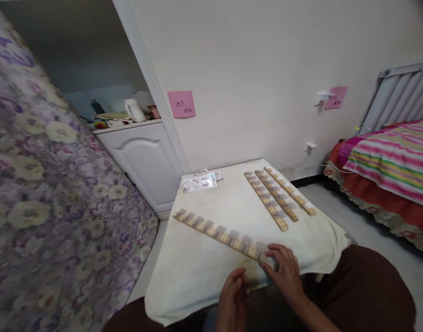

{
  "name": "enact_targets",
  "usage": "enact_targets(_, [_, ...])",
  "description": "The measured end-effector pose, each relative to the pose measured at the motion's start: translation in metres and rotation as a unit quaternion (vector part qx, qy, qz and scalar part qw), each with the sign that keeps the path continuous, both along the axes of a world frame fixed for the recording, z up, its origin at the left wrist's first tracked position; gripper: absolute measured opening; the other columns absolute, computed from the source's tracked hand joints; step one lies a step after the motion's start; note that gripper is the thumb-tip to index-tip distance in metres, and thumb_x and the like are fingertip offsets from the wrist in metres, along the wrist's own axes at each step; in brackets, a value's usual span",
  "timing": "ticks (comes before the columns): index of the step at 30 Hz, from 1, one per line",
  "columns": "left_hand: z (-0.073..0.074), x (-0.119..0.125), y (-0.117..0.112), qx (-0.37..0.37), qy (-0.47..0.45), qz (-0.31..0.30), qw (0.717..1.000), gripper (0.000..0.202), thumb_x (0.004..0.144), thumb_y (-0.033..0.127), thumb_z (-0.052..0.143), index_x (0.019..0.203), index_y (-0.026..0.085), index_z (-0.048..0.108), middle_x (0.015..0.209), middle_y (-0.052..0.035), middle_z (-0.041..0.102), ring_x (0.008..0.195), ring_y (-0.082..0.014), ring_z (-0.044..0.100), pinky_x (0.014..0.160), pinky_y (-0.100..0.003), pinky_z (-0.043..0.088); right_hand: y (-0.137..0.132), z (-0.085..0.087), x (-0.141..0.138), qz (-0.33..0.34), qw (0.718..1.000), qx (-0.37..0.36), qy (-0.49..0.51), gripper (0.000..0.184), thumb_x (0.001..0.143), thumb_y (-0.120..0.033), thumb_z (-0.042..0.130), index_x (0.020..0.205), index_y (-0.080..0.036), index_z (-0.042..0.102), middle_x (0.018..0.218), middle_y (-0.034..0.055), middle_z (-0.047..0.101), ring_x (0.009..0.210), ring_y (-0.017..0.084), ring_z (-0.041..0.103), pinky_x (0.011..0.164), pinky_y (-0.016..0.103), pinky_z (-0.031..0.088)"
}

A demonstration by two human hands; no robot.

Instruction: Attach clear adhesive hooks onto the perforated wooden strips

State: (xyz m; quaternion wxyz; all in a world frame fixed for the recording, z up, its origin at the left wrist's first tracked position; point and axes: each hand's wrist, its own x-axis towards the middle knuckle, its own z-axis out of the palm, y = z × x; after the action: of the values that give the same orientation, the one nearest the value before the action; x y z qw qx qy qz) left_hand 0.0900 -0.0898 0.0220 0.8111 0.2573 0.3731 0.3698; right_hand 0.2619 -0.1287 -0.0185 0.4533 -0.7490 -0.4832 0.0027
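Note:
A long wooden strip (218, 234) lies slantwise across the cloth-covered table, with a row of small, clear tabs and metal bits along it. At its near right end, my right hand (286, 272) has its thumb and fingers closed about the strip's tip. My left hand (232, 295) is just below that end, over the table's front edge, apart from the strip. Its fingers are curled inward, and whatever may be in them is hidden. Three similar strips lie side by side at the right: a left one (266, 201), a middle one (276, 196) and a right one (290, 191).
Clear plastic packaging (199, 182) lies at the table's back left. A white cloth (193, 272) covers the table, which stands against the wall. A flowered curtain (76, 207) and white cabinet (145, 161) are on the left; a bed (398, 161) is on the right.

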Motion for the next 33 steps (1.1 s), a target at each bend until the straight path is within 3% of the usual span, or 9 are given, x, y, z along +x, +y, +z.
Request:
enact_targets(3, [-0.008, 0.004, -0.001, -0.017, 0.008, -0.012, 1.0, 0.047, 0.058, 0.031, 0.077, 0.1, 0.016, 0.062, 0.092, -0.0072, 0.067, 0.083, -0.0189, 0.064, 0.076, -0.029, 0.044, 0.0, 0.005, -0.002, 0.018, 0.999, 0.014, 0.042, 0.016, 0.073, -0.033, 0.066, 0.084, -0.023, 0.062, 0.102, 0.0073, 0.061, 0.099, 0.026, 0.054, 0.086, 0.04, 0.043])
enact_targets(6, [-0.009, 0.01, 0.0, -0.029, -0.015, -0.021, 0.999, 0.052, 0.059, 0.032, 0.077, 0.106, 0.016, 0.061, 0.109, -0.0125, 0.066, 0.104, -0.0252, 0.06, 0.093, -0.035, 0.04, 0.0, 0.013, -0.008, 0.041, 0.991, 0.01, 0.127, 0.016, 0.075, -0.032, 0.063, 0.088, -0.022, 0.059, 0.09, 0.0061, 0.063, 0.085, 0.023, 0.059, 0.078, 0.036, 0.047])
enact_targets(10, [-0.006, 0.014, 0.004, -0.019, -0.052, -0.034, 0.998, 0.052, 0.06, 0.031, 0.076, 0.108, 0.018, 0.062, 0.117, -0.0124, 0.063, 0.114, -0.027, 0.055, 0.102, -0.038, 0.035, -0.002, 0.019, -0.018, 0.06, 0.958, -0.034, 0.277, 0.021, 0.07, -0.032, 0.065, 0.085, -0.022, 0.056, 0.069, 0.0009, 0.063, 0.066, 0.02, 0.061, 0.066, 0.033, 0.048])
enact_targets(14, [-0.004, 0.01, 0.006, -0.002, -0.043, -0.043, 0.998, 0.05, 0.061, 0.033, 0.075, 0.108, 0.018, 0.064, 0.116, -0.0117, 0.064, 0.109, -0.0271, 0.058, 0.098, -0.038, 0.037, -0.002, 0.02, -0.025, 0.13, 0.889, -0.013, 0.44, 0.026, 0.062, -0.032, 0.072, 0.078, -0.022, 0.052, 0.073, 0.0012, 0.065, 0.068, 0.02, 0.062, 0.064, 0.031, 0.049])
enact_targets(18, [-0.01, 0.004, 0.007, 0.001, -0.039, -0.047, 0.998, 0.049, 0.062, 0.033, 0.075, 0.107, 0.018, 0.064, 0.111, -0.0108, 0.066, 0.099, -0.0251, 0.062, 0.089, -0.036, 0.04, -0.003, 0.023, -0.026, 0.17, 0.817, 0.005, 0.55, 0.039, 0.056, -0.041, 0.077, 0.082, -0.021, 0.055, 0.07, -0.0001, 0.065, 0.065, 0.017, 0.062, 0.061, 0.028, 0.047])
enact_targets(23, [-0.023, -0.001, 0.009, 0.01, -0.033, -0.045, 0.998, 0.045, 0.062, 0.034, 0.074, 0.103, 0.018, 0.065, 0.1, -0.0094, 0.068, 0.082, -0.0205, 0.063, 0.076, -0.032, 0.042, 0.001, 0.03, -0.031, 0.188, 0.755, -0.072, 0.624, 0.04, 0.069, -0.056, 0.067, 0.074, -0.017, 0.058, 0.061, -0.0015, 0.06, 0.053, 0.01, 0.055, 0.051, 0.021, 0.039])
enact_targets(30, [-0.036, -0.01, 0.012, 0.024, -0.011, -0.051, 0.998, 0.043, 0.056, 0.037, 0.078, 0.091, 0.016, 0.066, 0.078, -0.0054, 0.067, 0.067, -0.0169, 0.062, 0.064, -0.027, 0.041, 0.002, 0.031, -0.04, 0.24, 0.731, -0.082, 0.634, 0.037, 0.067, -0.049, 0.072, 0.075, -0.015, 0.061, 0.061, -0.0015, 0.061, 0.05, 0.007, 0.051, 0.048, 0.018, 0.033])
enact_targets(33, [-0.041, -0.016, 0.012, 0.027, 0.01, -0.06, 0.998, 0.041, 0.055, 0.037, 0.079, 0.087, 0.016, 0.066, 0.071, -0.0026, 0.065, 0.061, -0.0146, 0.06, 0.058, -0.024, 0.038, 0.003, 0.025, -0.039, 0.268, 0.745, -0.08, 0.606, 0.039, 0.062, -0.049, 0.074, 0.075, -0.015, 0.06, 0.06, -0.0018, 0.061, 0.049, 0.007, 0.05, 0.047, 0.019, 0.032])
